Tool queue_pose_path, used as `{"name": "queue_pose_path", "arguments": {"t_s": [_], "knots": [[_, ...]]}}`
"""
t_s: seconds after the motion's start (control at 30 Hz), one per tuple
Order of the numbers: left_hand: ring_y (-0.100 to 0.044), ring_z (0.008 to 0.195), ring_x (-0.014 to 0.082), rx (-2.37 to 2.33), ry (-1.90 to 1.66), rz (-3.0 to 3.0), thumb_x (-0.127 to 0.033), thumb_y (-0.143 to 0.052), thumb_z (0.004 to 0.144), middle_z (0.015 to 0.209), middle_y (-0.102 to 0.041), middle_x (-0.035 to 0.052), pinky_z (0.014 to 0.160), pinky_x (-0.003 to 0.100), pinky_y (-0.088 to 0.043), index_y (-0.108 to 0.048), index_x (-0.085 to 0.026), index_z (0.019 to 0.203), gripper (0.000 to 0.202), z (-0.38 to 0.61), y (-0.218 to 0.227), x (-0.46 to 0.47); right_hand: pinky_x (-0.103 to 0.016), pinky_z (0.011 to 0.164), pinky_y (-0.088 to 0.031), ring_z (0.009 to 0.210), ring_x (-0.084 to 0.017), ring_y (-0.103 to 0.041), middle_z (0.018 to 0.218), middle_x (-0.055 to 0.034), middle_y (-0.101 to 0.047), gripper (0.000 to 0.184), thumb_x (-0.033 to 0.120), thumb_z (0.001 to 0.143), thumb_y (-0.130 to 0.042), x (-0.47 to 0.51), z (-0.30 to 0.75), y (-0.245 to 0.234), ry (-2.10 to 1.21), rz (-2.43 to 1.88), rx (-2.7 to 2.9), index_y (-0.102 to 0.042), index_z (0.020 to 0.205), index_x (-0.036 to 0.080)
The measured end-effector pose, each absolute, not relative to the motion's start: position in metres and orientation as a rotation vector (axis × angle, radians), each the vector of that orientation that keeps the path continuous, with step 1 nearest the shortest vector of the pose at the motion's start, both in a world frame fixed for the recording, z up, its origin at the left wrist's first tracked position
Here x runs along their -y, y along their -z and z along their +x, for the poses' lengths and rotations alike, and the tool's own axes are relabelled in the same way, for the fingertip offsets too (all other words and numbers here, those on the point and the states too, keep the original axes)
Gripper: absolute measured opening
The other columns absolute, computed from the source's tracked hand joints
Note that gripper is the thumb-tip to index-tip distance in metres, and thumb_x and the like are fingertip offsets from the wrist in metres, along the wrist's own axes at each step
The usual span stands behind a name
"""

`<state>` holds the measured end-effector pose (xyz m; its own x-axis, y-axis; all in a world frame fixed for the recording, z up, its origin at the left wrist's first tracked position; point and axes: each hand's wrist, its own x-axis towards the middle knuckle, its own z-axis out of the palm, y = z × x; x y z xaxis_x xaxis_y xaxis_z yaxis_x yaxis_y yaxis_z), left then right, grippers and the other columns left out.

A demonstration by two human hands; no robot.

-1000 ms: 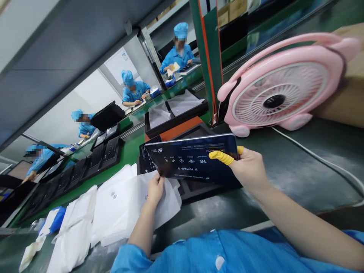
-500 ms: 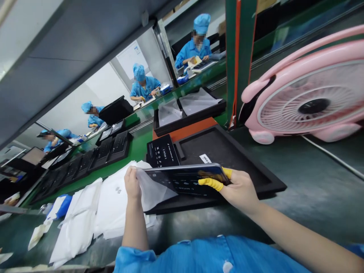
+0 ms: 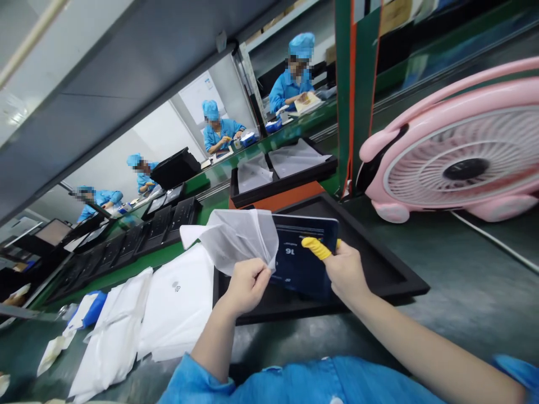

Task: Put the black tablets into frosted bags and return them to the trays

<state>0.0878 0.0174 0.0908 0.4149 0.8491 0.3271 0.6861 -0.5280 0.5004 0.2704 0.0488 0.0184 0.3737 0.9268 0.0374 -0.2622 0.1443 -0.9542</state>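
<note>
Our left hand (image 3: 249, 285) pinching the translucent sleeve (image 3: 242, 238), our right hand (image 3: 347, 272) gripping the tablet (image 3: 305, 255), we should keep edges aligned.

Electronics factory line

Co-workers (image 3: 221, 132) in matching blue caps (image 3: 302, 45) and smocks (image 3: 281, 92) work in a row beyond a long green counter (image 3: 215, 200). Black trays (image 3: 179, 233) line up along it, white sleeves (image 3: 177, 300) lie piled, and the right hand (image 3: 346, 271), in yellow finger cots (image 3: 316, 248), holds a tablet (image 3: 300, 258).
</note>
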Motion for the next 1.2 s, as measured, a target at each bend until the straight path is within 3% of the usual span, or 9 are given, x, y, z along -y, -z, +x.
{"name": "queue_pose_path", "arguments": {"t_s": [0.13, 0.27, 0.43, 0.6, 0.73, 0.83, 1.0, 1.1, 1.2], "knots": [[-0.035, 0.051, 0.0082, -1.309, -1.082, 2.362, -0.024, -0.037, 0.082, 0.053, -0.035, -0.0041, 0.053, 0.021, -0.030, -0.030, -0.019, 0.054, 0.030, 0.127, -0.113, -0.044, -0.029, 0.056, -0.047, 0.060, -0.018, -0.057, 0.061, -0.0022, -0.064, 0.032, 0.043, 0.049, -0.073, -0.044, 0.241, -0.025, -1.086, -1.008, 1.003, -0.063, 0.063, 0.016], [-0.041, 0.054, 0.0096, -1.199, -0.689, 2.553, -0.022, -0.039, 0.081, 0.054, -0.043, -0.0026, 0.057, 0.021, -0.035, -0.037, -0.019, 0.053, 0.028, 0.146, -0.121, -0.047, -0.029, 0.054, -0.046, 0.055, -0.018, -0.055, 0.052, -0.0022, -0.060, 0.033, 0.048, 0.052, -0.066, -0.044, 0.231, -0.031, -1.171, -0.946, 1.050, -0.057, 0.050, 0.017], [-0.055, 0.076, 0.0161, -1.274, -0.781, 2.488, -0.037, -0.041, 0.083, 0.077, -0.062, 0.0040, 0.074, 0.028, -0.042, -0.059, -0.019, 0.081, 0.025, 0.093, -0.147, -0.045, -0.029, 0.056, -0.047, 0.058, -0.018, -0.057, 0.055, -0.0006, -0.061, 0.029, 0.040, 0.048, -0.072, -0.049, 0.254, -0.049, -1.271, -0.953, 1.092, -0.061, 0.058, 0.016], [-0.054, 0.061, 0.0161, -1.595, -0.447, 2.189, -0.043, -0.063, 0.064, 0.062, -0.060, 0.0006, 0.058, 0.025, -0.042, -0.062, -0.015, 0.070, 0.029, 0.062, -0.166, -0.052, -0.026, 0.057, -0.046, 0.061, -0.017, -0.057, 0.060, -0.0006, -0.061, 0.037, 0.045, 0.047, -0.074, -0.069, 0.287, -0.095, -1.222, -0.884, 1.355, -0.063, 0.063, 0.014], [-0.056, 0.059, 0.0145, -1.613, -1.010, 1.847, -0.044, -0.064, 0.061, 0.062, -0.062, 0.0006, 0.055, 0.023, -0.043, -0.064, -0.011, 0.076, 0.036, 0.066, -0.144, -0.047, -0.029, 0.066, -0.049, 0.074, -0.017, -0.061, 0.079, -0.0047, -0.066, 0.054, 0.061, 0.055, -0.065, -0.091, 0.316, -0.103, -1.061, -0.739, 1.284, -0.063, 0.083, 0.015], [-0.058, 0.061, 0.0149, -1.617, -1.379, 1.551, -0.044, -0.067, 0.057, 0.065, -0.065, 0.0023, 0.056, 0.023, -0.044, -0.065, -0.011, 0.080, 0.040, 0.071, -0.121, -0.045, -0.031, 0.065, -0.050, 0.071, -0.018, -0.061, 0.077, -0.0051, -0.066, 0.054, 0.059, 0.052, -0.068, -0.099, 0.325, -0.087, -1.032, -0.911, 1.370, -0.063, 0.084, 0.016], [-0.062, 0.074, 0.0166, -1.503, -1.508, 1.275, -0.044, -0.070, 0.055, 0.079, -0.069, 0.0058, 0.066, 0.024, -0.046, -0.064, -0.012, 0.084, 0.044, 0.085, -0.092, -0.052, -0.030, 0.065, -0.050, 0.064, -0.016, -0.060, 0.065, -0.0023, -0.064, 0.038, 0.051, 0.056, -0.070, -0.119, 0.345, -0.103, -0.883, -1.007, 1.258, -0.062, 0.068, 0.016], [-0.062, 0.075, 0.0171, -1.444, -1.527, 1.134, -0.047, -0.071, 0.054, 0.081, -0.069, 0.0068, 0.069, 0.025, -0.047, -0.064, -0.012, 0.086, 0.048, 0.097, -0.075, -0.060, -0.028, 0.067, -0.050, 0.065, -0.013, -0.060, 0.074, -0.0037, -0.064, 0.038, 0.053, 0.072, -0.056, -0.130, 0.362, -0.136, -0.596, -0.819, 0.930, -0.060, 0.080, 0.017], [-0.062, 0.071, 0.0165, -1.381, -1.491, 1.006, -0.047, -0.074, 0.050, 0.079, -0.068, 0.0065, 0.068, 0.026, -0.047, -0.064, -0.011, 0.085, 0.051, 0.113, -0.059, -0.068, -0.029, 0.069, -0.050, 0.074, -0.014, -0.061, 0.085, -0.0060, -0.065, 0.045, 0.058, 0.075, -0.051, -0.130, 0.359, -0.151, -0.452, -0.791, 1.077, -0.059, 0.093, 0.017]]}}
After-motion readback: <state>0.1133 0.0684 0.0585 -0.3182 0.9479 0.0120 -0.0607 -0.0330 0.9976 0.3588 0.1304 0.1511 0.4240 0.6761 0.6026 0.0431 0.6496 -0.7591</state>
